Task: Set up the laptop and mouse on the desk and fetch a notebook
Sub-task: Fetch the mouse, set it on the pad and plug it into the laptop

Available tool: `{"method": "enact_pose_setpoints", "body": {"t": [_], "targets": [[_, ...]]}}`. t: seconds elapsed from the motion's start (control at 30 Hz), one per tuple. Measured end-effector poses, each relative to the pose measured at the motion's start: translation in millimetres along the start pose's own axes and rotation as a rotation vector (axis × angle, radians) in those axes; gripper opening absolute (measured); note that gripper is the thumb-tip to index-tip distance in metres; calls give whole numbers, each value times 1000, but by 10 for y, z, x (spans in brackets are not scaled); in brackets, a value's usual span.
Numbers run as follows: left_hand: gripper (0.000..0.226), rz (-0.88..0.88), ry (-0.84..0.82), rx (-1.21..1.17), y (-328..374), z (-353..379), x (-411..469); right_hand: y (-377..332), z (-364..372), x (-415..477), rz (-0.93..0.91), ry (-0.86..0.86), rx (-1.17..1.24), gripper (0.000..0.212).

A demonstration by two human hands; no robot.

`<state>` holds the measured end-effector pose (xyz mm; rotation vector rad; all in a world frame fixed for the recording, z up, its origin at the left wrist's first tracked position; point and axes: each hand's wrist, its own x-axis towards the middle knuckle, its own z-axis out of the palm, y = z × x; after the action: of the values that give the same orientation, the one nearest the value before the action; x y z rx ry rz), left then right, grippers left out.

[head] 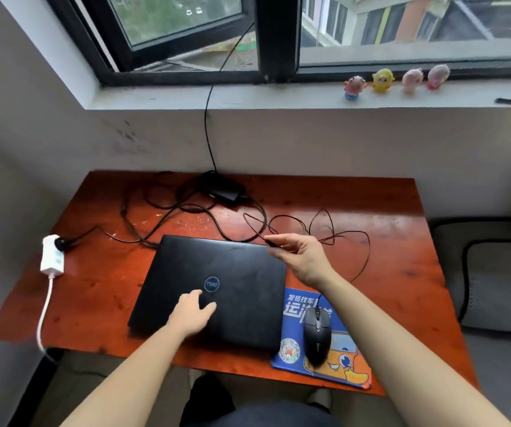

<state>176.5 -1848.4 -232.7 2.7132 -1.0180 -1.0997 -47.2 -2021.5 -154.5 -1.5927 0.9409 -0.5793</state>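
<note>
- One view only, from the head camera, looks down on a reddish-brown wooden desk (371,211) set against a white wall under a window.
- A closed black laptop with a round blue logo (217,282) lies flat at the near middle of the desk, its lid down.
- Just right of it a blue printed mouse pad with an orange cartoon figure (340,349) sits at the near right edge, touching or slightly under the laptop's right side; I cannot tell which.
- A black wired mouse (317,335) rests on that pad, and its thin black cord (356,238) loops across the far right of the desk.
- The left hand (191,314) lies flat and open on the laptop lid near the logo, pressing or steadying it and grasping nothing.
- The right hand (302,258) hovers over the laptop's far right corner, with thumb and fingertips pinched on the plug end of the cord (271,242).
- Farther back, a black power brick (228,189) and its tangled cables lie by the wall, and a white plug adapter (51,255) sits at the left edge.
- Four small toy figures (397,81) stand on the windowsill.
- No notebook is visible anywhere.
- Judging by this, the step in hand is connecting the mouse; the next move calls for guiding the plug into a port on the laptop's side, which is not visible from here, then raising the lid.
</note>
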Motion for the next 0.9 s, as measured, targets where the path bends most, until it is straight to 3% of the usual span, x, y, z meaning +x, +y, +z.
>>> {"method": "enact_pose_setpoints", "body": {"t": [0.1, 0.3, 0.6, 0.7, 0.9], "targets": [[66, 23, -2, -68, -213, -300, 271, -77, 348, 138, 33, 1, -45, 28], [61, 106, -26, -9, -970, -904, 765, -566, 1234, 620, 62, 183, 31, 19], [45, 158, -189, -50, -1847, -1416, 1335, -1370, 2561, 1406, -123, 296, 127, 21], [42, 140, -209, -65, -2012, -1483, 1507, -1173, 2868, 1337, -102, 195, 31, 19], [35, 164, -160, -52, -2010, -1570, 1709, -35, 3017, 741, 283, -176, -611, 30]]}}
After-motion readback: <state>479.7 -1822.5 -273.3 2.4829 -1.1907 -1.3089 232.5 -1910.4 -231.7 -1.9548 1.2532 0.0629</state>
